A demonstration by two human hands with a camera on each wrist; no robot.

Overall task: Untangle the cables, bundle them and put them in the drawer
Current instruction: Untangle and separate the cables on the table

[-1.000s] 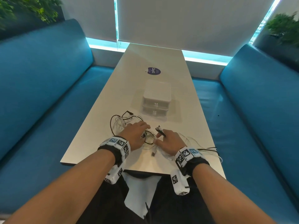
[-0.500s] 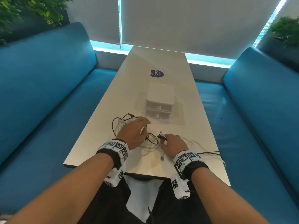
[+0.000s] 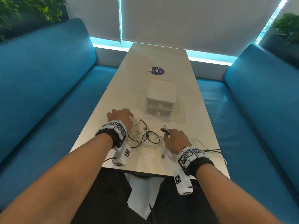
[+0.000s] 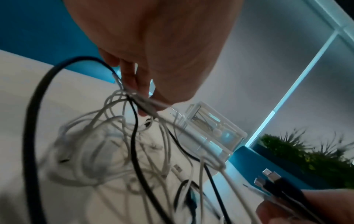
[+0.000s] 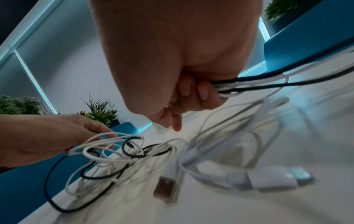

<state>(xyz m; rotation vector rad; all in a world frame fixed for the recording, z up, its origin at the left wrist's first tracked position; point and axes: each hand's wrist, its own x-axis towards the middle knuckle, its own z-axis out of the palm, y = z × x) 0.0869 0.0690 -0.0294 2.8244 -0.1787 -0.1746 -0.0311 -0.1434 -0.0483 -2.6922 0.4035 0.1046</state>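
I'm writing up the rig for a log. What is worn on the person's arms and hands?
Both forearms are bare, with no sleeves or gloves. Each wrist has a black band topped with white blocks printed with black-and-white square markers. A white camera box with the same markers hangs under each wrist, with a thin dark cable coming off it.

The cables (image 4: 107,145) were smeared by motion blur in both wrist views; their crossings could not be traced; the left hand (image 3: 120,118) hid its fingers in the head view; the drawers' (image 3: 160,105) contents were unreadable.

Blk wristbands w/ checkered marker blocks (image 3: 116,126)
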